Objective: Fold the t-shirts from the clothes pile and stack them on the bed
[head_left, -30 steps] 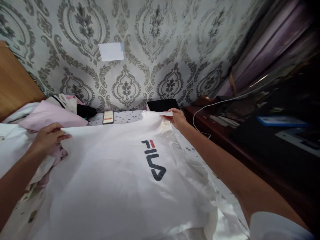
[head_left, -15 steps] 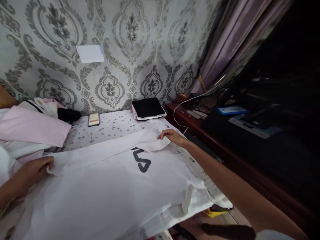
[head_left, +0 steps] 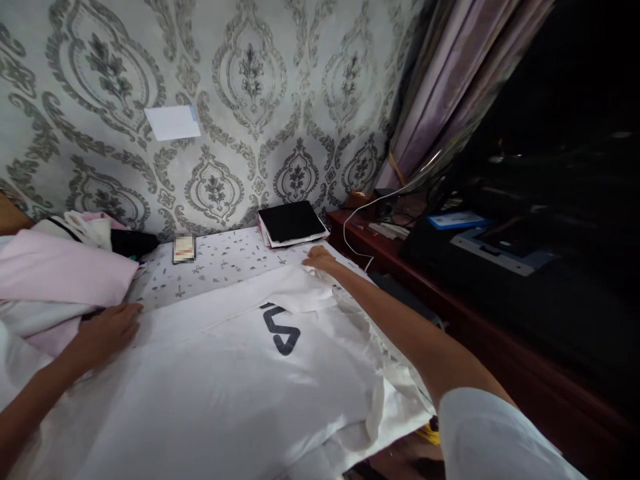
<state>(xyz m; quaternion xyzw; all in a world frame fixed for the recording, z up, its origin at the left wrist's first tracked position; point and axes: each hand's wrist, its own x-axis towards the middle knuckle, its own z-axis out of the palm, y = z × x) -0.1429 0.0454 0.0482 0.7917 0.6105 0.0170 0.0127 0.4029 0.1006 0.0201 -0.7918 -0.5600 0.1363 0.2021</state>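
A white T-shirt (head_left: 210,387) with a dark printed letter lies spread over the bed in front of me, its far edge folded over in a long strip. My left hand (head_left: 113,328) rests on the shirt's left end, fingers laid out, beside the pink cloth pile. At the far right corner, my right hand (head_left: 320,257) pinches the shirt's folded edge with its fingers closed. The near right part of the shirt is wrinkled and reaches the bed's edge.
Folded pink cloth (head_left: 65,270) lies at the left. A phone (head_left: 184,249) and a black-covered stack (head_left: 293,223) lie on the patterned bed sheet (head_left: 225,257) by the wall. To the right stands a dark red wooden cabinet (head_left: 350,230) with a white cable (head_left: 363,207).
My left hand has let go of the shirt edge and moved right and slightly up, now flat on it. My right hand has shifted left and farther away along the folded edge.
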